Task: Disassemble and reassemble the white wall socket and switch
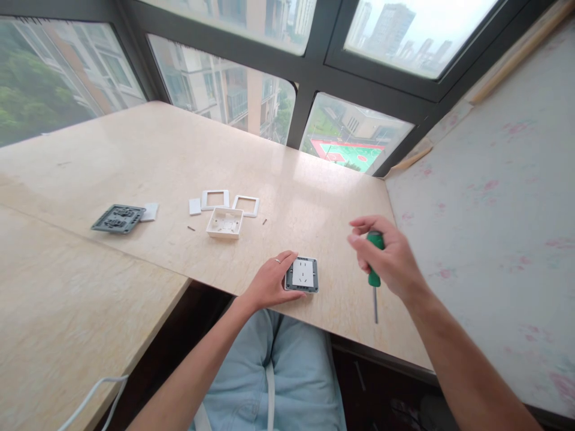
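Near the table's front edge lies a socket module point(302, 273) with a white face and grey frame, seated on a white base. My left hand point(272, 280) grips its left side between thumb and fingers. To the right, my right hand point(381, 254) is closed round a screwdriver point(374, 263) with a green handle, its shaft pointing toward the table's front edge, apart from the socket. Further back stands an open white mounting box point(225, 223), with two white frames point(215, 200) point(246, 206) behind and beside it. Small screws point(191, 228) point(265, 221) lie either side of the box.
At the left a grey switch plate point(119, 219) lies beside a white cover point(150, 212); another small white cover point(194, 206) is near the frames. Windows border the table point(314, 197) at the back, a papered wall point(489, 227) at the right. A white cable point(101, 383) crosses the lower left.
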Motion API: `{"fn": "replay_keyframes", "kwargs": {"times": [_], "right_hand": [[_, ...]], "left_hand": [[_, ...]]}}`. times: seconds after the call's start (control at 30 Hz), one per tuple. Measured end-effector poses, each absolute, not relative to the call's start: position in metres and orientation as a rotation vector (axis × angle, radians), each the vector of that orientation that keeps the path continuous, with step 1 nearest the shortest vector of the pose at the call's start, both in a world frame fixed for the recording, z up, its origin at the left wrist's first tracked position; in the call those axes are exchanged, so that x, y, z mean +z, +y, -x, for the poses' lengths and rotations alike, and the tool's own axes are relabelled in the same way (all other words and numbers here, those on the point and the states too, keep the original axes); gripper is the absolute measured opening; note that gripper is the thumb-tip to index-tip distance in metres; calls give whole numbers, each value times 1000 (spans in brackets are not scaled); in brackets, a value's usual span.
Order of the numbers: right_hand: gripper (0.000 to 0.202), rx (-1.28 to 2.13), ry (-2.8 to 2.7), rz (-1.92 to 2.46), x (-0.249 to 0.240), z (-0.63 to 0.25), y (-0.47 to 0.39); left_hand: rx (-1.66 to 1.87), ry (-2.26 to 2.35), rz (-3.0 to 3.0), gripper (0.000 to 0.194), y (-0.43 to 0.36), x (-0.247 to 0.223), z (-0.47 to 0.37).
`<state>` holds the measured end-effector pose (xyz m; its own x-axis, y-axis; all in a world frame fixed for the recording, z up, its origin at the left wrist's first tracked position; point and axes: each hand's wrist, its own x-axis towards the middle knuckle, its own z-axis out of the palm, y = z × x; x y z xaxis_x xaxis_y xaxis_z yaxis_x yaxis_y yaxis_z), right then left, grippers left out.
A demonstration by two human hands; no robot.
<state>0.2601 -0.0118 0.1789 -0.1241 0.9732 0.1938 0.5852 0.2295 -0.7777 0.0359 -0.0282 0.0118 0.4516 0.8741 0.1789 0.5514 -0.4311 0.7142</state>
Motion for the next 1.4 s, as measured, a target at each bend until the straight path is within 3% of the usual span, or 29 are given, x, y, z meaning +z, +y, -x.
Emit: {"fn": "replay_keyframes", "kwargs": {"times": [0.13,0.3,0.7,1.4], "right_hand": [[13,676,-2331,1568,134,-245,-14],[15,617,-2492,1716,110,-239,-17],[21,450,-2793,1781,108,-233,-11],[18,456,-3106,1295,105,-250,8]], "left_hand": [[751,1195,-2130,92,-29,12,-36],[763,1168,-2143,92,-29,11,-36],[764,1181,-2154,91,-29,13,-36],[812,1143,-2094,84,-28,14,-35]]}}
